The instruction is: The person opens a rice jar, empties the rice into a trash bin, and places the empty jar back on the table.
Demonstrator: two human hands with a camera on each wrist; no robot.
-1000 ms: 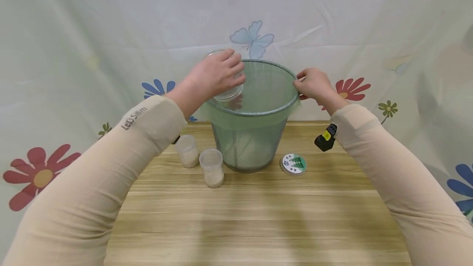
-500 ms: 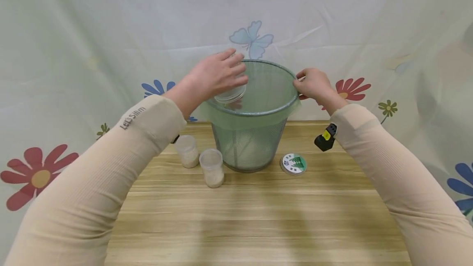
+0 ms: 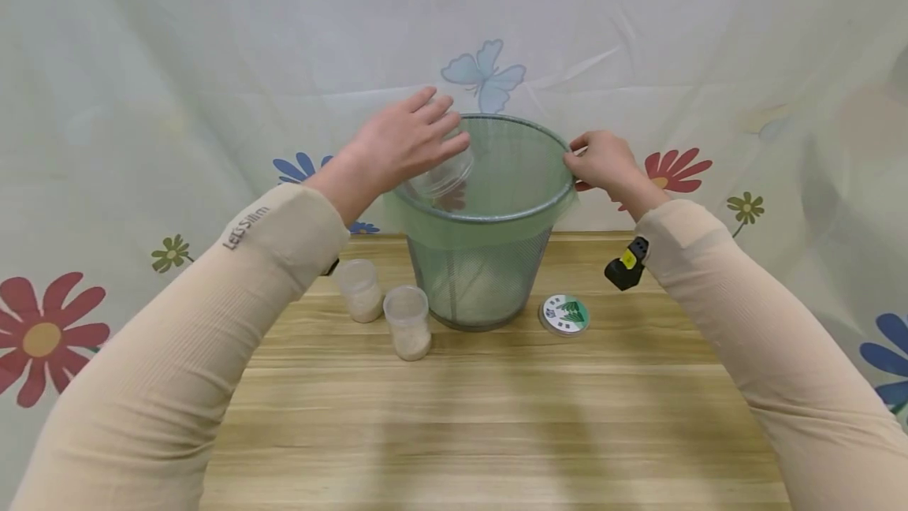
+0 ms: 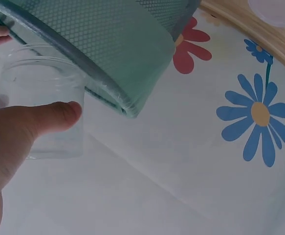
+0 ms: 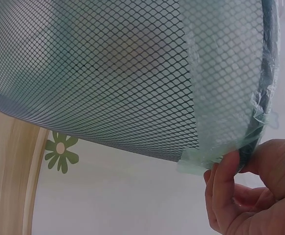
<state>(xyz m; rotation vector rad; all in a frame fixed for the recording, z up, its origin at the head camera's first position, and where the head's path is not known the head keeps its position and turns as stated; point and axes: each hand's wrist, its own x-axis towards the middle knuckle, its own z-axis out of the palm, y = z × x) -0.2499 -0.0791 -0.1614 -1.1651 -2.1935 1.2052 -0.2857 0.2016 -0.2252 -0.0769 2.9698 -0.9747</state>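
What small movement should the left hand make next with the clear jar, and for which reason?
Probably turn the clear jar upright and bring it away from the bin. The left hand holds it tipped, mouth toward the bin's opening, and no contents show inside it, so holding it there seems to bring nothing more.

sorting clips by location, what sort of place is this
Likely an improvised indoor filming setup: a flower-printed sheet hangs behind a wood-grain table, and a black device sits at the right cuff.

beige sleeves (image 3: 184, 337), dark lettering (image 3: 246, 228)
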